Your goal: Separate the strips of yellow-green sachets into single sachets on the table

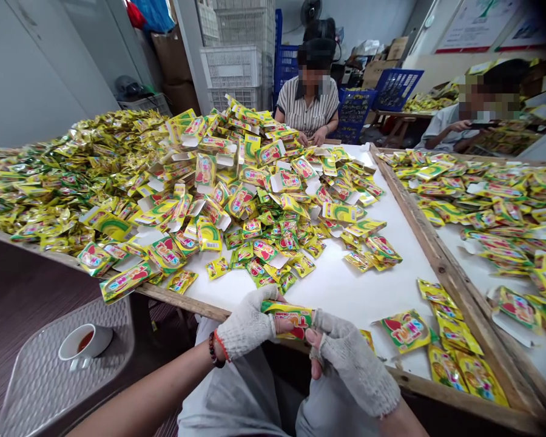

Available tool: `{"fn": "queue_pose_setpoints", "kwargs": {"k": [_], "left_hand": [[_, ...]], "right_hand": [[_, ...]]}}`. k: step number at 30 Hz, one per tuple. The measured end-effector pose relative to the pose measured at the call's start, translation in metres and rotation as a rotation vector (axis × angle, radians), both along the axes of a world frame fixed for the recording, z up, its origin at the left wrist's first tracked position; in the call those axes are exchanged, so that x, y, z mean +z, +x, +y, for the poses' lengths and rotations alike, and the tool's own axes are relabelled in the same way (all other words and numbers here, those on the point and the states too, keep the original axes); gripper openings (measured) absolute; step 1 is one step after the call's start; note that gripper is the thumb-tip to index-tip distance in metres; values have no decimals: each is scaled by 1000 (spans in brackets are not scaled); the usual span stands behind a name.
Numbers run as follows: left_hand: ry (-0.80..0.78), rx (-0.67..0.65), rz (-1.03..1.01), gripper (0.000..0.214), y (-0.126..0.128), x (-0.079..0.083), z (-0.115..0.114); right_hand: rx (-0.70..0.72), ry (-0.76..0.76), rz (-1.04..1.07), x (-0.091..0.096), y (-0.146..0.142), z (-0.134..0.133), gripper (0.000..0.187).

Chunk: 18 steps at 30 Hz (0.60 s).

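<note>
Both my hands wear fingerless white knit gloves and hold a yellow and green foil packet (287, 320) by its two ends, just above the near wooden edge of the table. My left hand (246, 322) pinches the packet's left end, and my right hand (355, 364) holds its right end. A large heap of similar packets (236, 194), some with white card tabs, covers the white tabletop (346, 291) ahead of my hands. Several loose packets (406, 331) lie close to my right hand.
A wooden divider (455, 273) separates this table from a second white table strewn with packets. Two co-workers sit beyond, one handling packets at the far edge. White and blue plastic crates stand behind them. A cup (84, 343) sits on a grey tray at lower left.
</note>
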<state>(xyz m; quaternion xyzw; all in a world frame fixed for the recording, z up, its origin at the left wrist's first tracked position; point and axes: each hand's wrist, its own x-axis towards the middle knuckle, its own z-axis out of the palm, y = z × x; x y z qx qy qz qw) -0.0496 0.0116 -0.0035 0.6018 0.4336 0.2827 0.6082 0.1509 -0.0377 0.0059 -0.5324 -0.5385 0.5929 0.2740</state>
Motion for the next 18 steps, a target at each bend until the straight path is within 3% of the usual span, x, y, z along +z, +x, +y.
{"fn": "queue_pose_setpoints", "kwargs": {"k": [4, 8, 14, 18], "left_hand": [[-114, 30, -81, 41, 2, -4, 2], [-188, 102, -171, 42, 7, -1, 3], [-44, 61, -80, 40, 10, -3, 0], [166, 46, 51, 53, -4, -1, 7]], "right_hand": [[3, -21, 33, 4, 0, 2, 38], [-189, 8, -139, 3, 1, 6, 40], [-152, 132, -338, -12, -7, 8, 30], [-186, 74, -260, -21, 2, 17, 35]]}}
